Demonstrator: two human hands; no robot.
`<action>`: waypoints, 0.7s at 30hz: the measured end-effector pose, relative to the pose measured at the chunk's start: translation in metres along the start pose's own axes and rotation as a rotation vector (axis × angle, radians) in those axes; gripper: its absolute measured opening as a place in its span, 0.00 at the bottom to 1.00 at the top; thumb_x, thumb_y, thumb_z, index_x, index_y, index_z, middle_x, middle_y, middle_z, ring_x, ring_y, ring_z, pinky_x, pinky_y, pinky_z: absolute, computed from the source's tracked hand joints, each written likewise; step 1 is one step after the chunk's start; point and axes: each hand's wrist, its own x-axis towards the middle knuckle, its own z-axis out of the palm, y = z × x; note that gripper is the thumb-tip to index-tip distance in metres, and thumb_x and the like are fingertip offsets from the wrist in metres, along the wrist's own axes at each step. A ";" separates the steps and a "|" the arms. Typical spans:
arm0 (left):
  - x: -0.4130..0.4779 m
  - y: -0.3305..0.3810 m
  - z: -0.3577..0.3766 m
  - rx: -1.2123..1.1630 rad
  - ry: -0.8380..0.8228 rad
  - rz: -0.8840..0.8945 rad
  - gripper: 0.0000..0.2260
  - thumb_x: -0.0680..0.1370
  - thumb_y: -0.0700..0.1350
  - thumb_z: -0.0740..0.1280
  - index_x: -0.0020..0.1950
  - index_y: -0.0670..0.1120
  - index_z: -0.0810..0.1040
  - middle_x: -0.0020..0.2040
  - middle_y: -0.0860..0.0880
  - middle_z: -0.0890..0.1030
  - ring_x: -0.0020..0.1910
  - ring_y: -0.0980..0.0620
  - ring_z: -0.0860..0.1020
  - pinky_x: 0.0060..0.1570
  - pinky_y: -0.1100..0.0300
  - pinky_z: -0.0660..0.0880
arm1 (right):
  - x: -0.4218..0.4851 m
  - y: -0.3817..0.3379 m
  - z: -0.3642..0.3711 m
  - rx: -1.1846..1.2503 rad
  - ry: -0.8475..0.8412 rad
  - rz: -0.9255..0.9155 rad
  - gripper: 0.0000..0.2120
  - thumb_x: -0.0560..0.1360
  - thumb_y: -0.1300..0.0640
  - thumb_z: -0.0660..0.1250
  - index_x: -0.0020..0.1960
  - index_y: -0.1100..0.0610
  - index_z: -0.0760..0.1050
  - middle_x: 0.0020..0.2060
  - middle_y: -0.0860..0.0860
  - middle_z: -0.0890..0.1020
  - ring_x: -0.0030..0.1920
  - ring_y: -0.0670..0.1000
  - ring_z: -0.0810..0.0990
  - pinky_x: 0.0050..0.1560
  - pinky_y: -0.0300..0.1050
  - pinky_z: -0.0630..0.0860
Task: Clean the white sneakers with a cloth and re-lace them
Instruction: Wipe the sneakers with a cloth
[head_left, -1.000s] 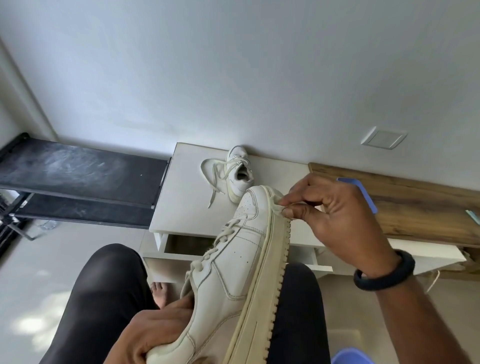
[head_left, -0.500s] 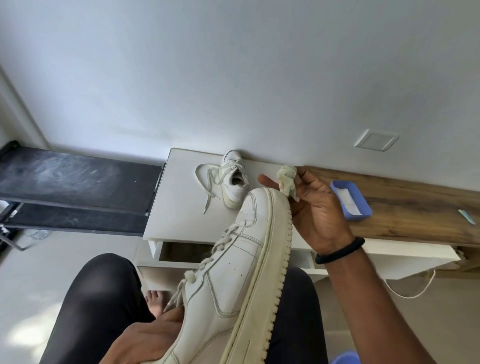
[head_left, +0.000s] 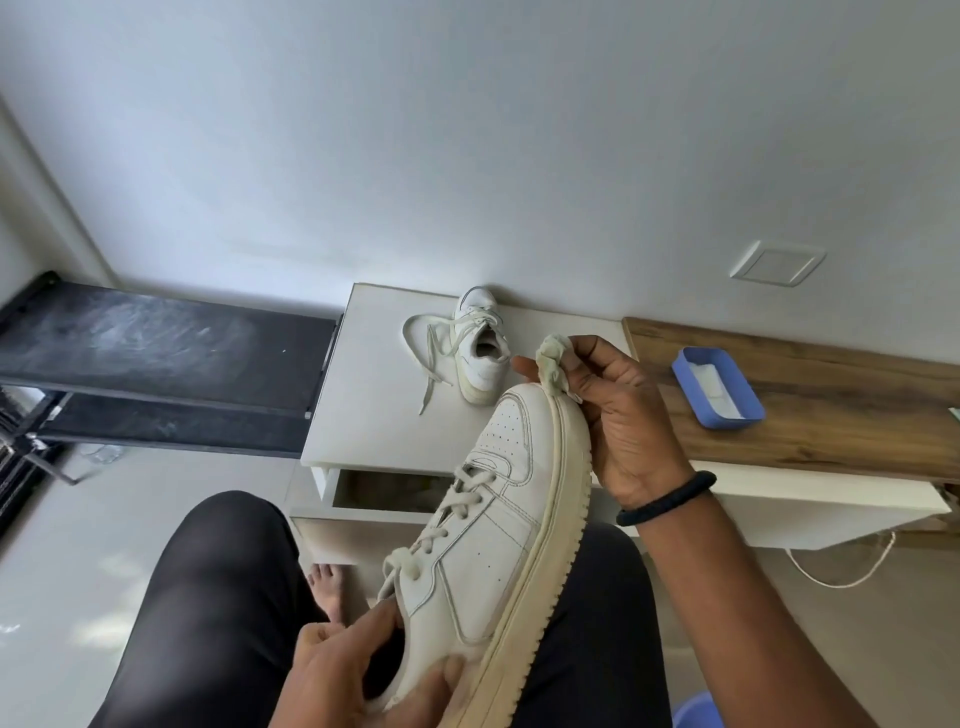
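Against a plain wall and a white cabinet (head_left: 363, 395), where the second sneaker (head_left: 480, 348) is lying unlaced at twelve o'clock, the cleaning step is judged to be in hand. A sneaker (head_left: 498, 551) is being gripped at its heel opening by the left hand (head_left: 363, 675), while a wadded cloth (head_left: 551, 366) is being pinched in the right hand (head_left: 618, 415), its fingers closed narrowly around it. The cloth is touching the toe rim at the shoe's one o'clock end; rubbing along the yellowed sole edge toward six o'clock is probably called for next.
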 end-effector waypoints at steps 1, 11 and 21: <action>-0.001 0.000 0.000 -0.023 0.015 -0.034 0.38 0.52 0.85 0.61 0.62 0.84 0.62 0.40 0.65 0.78 0.50 0.64 0.74 0.47 0.78 0.65 | 0.000 0.001 0.002 0.002 0.003 0.003 0.09 0.76 0.63 0.66 0.54 0.66 0.77 0.38 0.52 0.83 0.53 0.59 0.85 0.67 0.54 0.76; 0.014 0.029 -0.013 -0.164 0.091 -0.188 0.20 0.68 0.76 0.64 0.51 0.66 0.81 0.43 0.59 0.87 0.44 0.61 0.84 0.48 0.56 0.79 | -0.009 0.004 0.010 -0.187 0.034 -0.118 0.05 0.76 0.61 0.70 0.51 0.59 0.81 0.46 0.56 0.84 0.59 0.66 0.81 0.62 0.57 0.79; 0.020 0.040 -0.023 -0.156 0.152 -0.187 0.15 0.71 0.62 0.69 0.46 0.54 0.85 0.39 0.56 0.87 0.38 0.60 0.84 0.38 0.61 0.74 | -0.084 -0.015 0.025 -1.412 -0.306 -0.722 0.06 0.75 0.60 0.72 0.51 0.55 0.84 0.46 0.45 0.80 0.47 0.43 0.77 0.49 0.32 0.75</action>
